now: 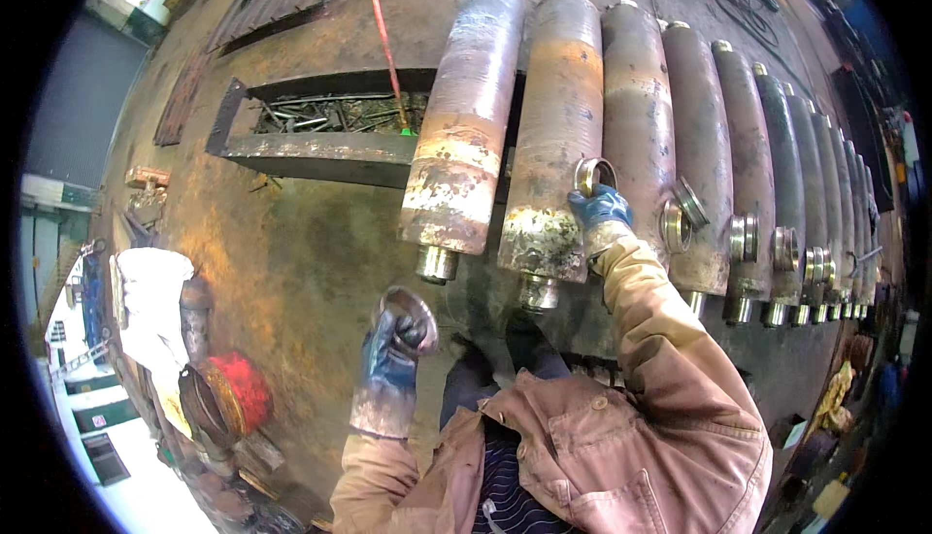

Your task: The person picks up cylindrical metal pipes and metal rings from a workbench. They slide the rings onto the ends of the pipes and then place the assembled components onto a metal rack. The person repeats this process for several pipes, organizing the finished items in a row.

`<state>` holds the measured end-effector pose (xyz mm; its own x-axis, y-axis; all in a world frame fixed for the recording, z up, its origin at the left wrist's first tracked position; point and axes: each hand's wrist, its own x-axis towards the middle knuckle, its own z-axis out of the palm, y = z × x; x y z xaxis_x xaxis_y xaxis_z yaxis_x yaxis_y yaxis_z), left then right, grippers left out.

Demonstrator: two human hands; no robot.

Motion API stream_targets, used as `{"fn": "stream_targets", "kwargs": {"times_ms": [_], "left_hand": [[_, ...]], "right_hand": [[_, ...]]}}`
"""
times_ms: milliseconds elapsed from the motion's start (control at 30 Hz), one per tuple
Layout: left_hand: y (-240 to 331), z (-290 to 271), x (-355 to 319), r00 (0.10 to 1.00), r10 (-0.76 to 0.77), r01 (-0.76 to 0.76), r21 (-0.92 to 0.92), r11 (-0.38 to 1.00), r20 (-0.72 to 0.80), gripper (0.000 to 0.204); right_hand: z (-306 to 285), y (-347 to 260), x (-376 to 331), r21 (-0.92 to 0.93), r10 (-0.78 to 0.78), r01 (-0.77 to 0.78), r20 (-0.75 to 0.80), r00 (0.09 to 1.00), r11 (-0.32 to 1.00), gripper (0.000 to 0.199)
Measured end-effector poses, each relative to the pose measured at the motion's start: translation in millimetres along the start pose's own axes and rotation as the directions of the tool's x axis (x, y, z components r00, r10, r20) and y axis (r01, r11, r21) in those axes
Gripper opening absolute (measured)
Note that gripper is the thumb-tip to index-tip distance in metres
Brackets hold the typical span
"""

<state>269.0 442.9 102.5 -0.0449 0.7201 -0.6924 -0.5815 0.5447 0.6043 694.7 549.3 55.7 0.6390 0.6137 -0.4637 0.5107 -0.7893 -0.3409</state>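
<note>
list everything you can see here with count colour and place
cylinders: a long row, at least ten, rusty grey-brown, lying side by side across the upper right of the table
rings: several, metallic, resting on the cylinders toward the right
table: one, rusty brown steel, fills the middle
slot: one, rectangular opening in the table, upper left, scrap rods inside
red rod: one, red with green tip, slanting over the slot
white cloth: one, left edge
red brush: one, lower left
left hand: blue glove, holds a metal cup
right hand: blue glove, holds a ring on the second cylinder
</note>
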Motion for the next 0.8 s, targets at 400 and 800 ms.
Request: {"fn": "stream_targets", "kwargs": {"times_ms": [400, 800], "left_hand": [[-28.3, 205.0, 154.7, 0.831, -0.398, 0.304, 0.284, 0.910, 0.388, 0.042], [-76.2, 258.4, 162.2, 0.672, -0.565, 0.389, 0.420, 0.819, 0.479, 0.026]], "right_hand": [[59.4, 43.5, 40.5, 0.435, -0.090, 0.099, -0.042, 0.995, 0.895, 0.067], [-15.5, -36.4, -62.7, -0.215, -0.386, 0.389, 0.058, 0.921, 0.896, 0.032]]}}
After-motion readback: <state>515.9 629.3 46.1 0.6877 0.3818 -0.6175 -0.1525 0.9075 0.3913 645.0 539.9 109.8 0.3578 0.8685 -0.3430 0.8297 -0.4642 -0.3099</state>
